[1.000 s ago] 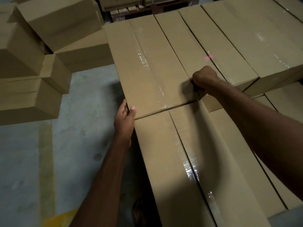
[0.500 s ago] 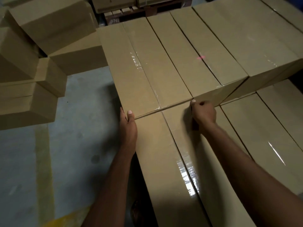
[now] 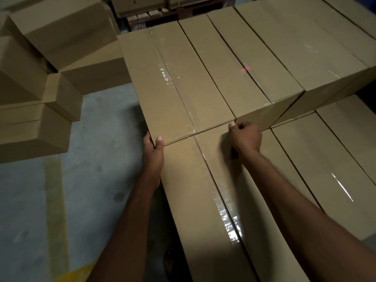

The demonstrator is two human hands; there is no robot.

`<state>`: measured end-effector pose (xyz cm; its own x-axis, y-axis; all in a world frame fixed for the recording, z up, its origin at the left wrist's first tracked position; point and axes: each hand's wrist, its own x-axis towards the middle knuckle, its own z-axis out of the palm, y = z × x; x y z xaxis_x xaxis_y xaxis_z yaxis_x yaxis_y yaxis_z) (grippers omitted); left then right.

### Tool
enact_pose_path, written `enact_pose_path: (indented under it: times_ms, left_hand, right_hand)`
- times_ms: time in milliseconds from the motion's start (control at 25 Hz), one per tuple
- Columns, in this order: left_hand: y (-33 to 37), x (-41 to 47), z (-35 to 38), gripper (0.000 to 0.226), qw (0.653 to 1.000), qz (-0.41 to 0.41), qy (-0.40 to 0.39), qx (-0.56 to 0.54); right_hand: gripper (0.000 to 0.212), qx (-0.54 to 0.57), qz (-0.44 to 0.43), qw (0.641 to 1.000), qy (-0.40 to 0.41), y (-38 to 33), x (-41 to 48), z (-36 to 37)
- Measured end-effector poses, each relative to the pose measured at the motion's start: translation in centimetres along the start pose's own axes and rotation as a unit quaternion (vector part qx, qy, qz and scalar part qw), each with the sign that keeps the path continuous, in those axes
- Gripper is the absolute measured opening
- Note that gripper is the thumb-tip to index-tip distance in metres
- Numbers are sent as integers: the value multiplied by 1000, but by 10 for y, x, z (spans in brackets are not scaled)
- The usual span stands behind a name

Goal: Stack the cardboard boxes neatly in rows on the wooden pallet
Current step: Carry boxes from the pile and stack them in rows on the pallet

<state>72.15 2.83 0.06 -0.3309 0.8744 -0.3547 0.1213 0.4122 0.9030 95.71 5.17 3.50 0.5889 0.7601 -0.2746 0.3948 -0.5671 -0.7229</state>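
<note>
A long taped cardboard box (image 3: 179,84) lies at the left end of the upper row, on top of a lower box (image 3: 203,200) that runs toward me. My left hand (image 3: 153,153) grips its near-left corner, thumb on the top and fingers down the side. At the near-right corner my right hand (image 3: 246,137) has curled fingers and its thumb tip on the box's near edge. More boxes (image 3: 234,64) lie side by side to the right in the same row. The pallet under this stack is hidden.
Loose cardboard boxes (image 3: 61,31) are piled at the left on the concrete floor (image 3: 91,149), which has a yellow line (image 3: 55,190). Another wooden pallet (image 3: 162,15) with boxes stands behind. Lower-layer boxes (image 3: 325,159) lie to the right.
My right hand came back from the top of the row to the box's near-right corner. The left hand stayed on the near-left corner. The box now sits closer against its neighbour.
</note>
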Motion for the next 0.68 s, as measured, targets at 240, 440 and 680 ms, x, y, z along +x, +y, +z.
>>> enact_pose_path:
  times_ms: [240,440,680]
  left_hand:
    - [12,-10,8,53,1000,-11,20,-6]
    - [9,-52,12,60,997,-63,32,-1]
    - [3,-100,12,53,998,-52,31,-13]
  right_hand:
    - [26,16,12,1000,-19,4,10,-9]
    - [39,2,-11,999,-50,5,1,-14]
    - [64,-84,-5,995,-52,50,-53,-43]
